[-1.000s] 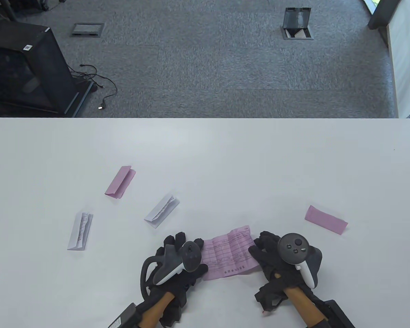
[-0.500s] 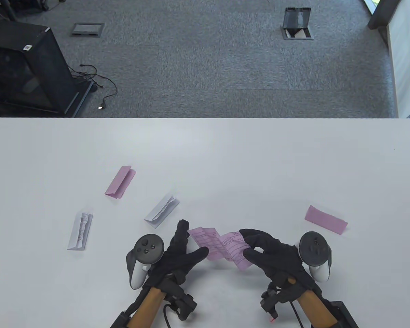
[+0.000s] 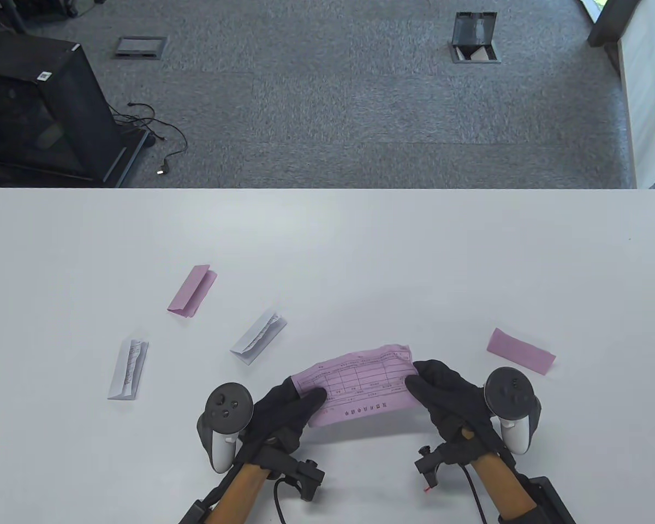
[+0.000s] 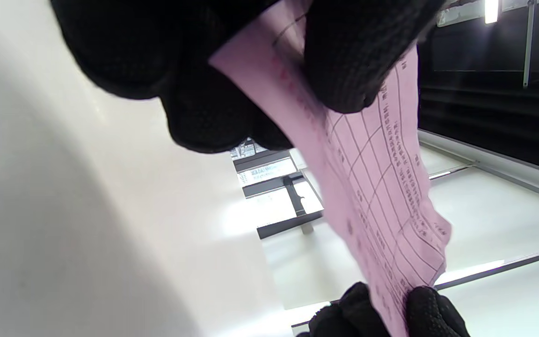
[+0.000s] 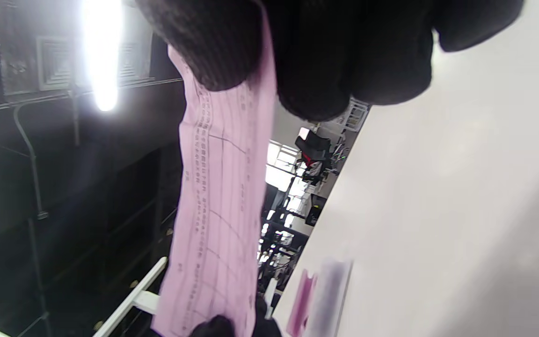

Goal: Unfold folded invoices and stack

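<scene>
The white table point(image 3: 327, 245) carries everything. Above its near edge, an opened pink invoice point(image 3: 360, 385) stretches between two hands: the left hand point(image 3: 284, 412) pinches its left end, the right hand point(image 3: 450, 401) its right end, thumbs curled on top. Left of this sheet lie a folded pink invoice point(image 3: 192, 291) and two folded white invoices point(image 3: 258, 337) point(image 3: 128, 369); another folded pink one point(image 3: 520, 351) lies to its right.
</scene>
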Available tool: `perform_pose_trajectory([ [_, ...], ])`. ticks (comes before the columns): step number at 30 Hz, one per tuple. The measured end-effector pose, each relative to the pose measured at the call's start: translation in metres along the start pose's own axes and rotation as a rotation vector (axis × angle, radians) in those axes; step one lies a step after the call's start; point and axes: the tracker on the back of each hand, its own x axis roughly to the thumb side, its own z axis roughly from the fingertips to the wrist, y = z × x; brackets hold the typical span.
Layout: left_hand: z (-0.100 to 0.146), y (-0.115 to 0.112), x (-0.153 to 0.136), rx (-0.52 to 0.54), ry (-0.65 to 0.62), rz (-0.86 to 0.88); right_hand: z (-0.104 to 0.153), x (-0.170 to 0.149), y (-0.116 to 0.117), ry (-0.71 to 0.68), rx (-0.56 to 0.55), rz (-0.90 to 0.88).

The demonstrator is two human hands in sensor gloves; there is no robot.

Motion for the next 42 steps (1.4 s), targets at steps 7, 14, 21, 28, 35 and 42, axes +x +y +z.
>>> perform_pose_trajectory([
  [7, -0.003, -0.002, 0.003, 0.001, 0.045, -0.128, 0.000, -0.008, 0.004, 0.048, -0.039, 0.254],
  [14, -0.021, -0.011, 0.015, 0.012, 0.076, -0.398, -0.011, -0.005, 0.001, 0.121, -0.059, 0.388],
  [21, -0.064, -0.025, 0.033, 0.074, 0.141, -0.581, -0.050, 0.009, 0.000, 0.184, -0.110, 0.590],
  [28, -0.103, -0.047, 0.021, 0.066, 0.264, -0.748, -0.090, -0.009, 0.017, 0.348, -0.099, 0.745],
  [35, -0.119, -0.056, 0.018, 0.041, 0.330, -0.863, -0.101, -0.024, 0.037, 0.367, -0.129, 0.963],
  [42, -0.122, -0.058, 0.019, 0.031, 0.405, -1.027, -0.102, -0.027, 0.037, 0.451, -0.100, 1.019],
])
